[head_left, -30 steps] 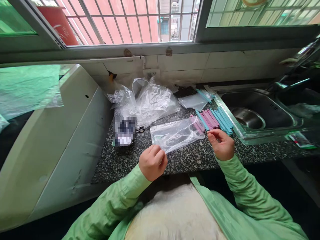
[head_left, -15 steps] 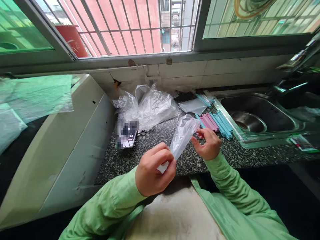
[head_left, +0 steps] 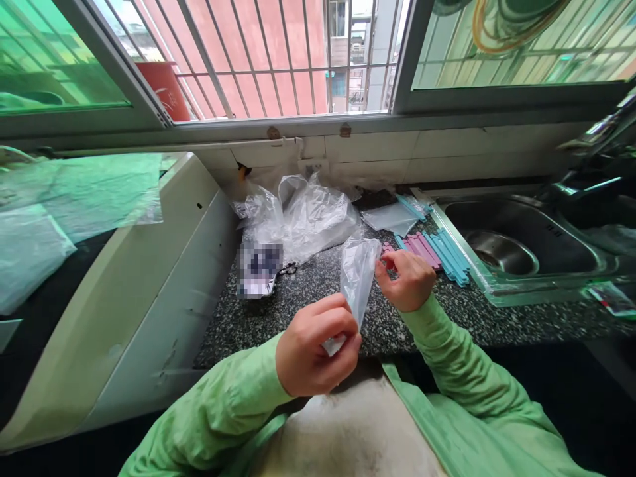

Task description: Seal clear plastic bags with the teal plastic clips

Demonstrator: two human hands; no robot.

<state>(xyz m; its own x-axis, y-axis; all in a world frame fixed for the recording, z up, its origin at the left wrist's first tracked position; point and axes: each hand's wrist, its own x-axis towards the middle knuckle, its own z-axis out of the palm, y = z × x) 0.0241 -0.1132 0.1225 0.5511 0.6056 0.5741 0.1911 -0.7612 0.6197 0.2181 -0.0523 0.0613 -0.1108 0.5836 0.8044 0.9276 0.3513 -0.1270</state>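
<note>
A small clear plastic bag (head_left: pixel 356 278) is lifted upright over the speckled granite counter (head_left: pixel 308 298). My left hand (head_left: pixel 318 344) pinches its lower end close to my body. My right hand (head_left: pixel 406 278) grips the bag's upper end, just in front of a row of pink and blue sealing clips (head_left: pixel 432 248) lying on the counter. Both sleeves are light green.
A heap of crumpled clear plastic bags (head_left: pixel 301 215) lies at the back of the counter, with a blurred flat object (head_left: pixel 260 268) and a small dark item beside it. A flat bag (head_left: pixel 390 217) lies behind the clips. A steel sink (head_left: pixel 517 238) is on the right, a white appliance (head_left: pixel 129 285) on the left.
The bag was stretched flat between both hands over the counter; it now stands upright. My left hand has pulled back toward my body and my right hand has moved left.
</note>
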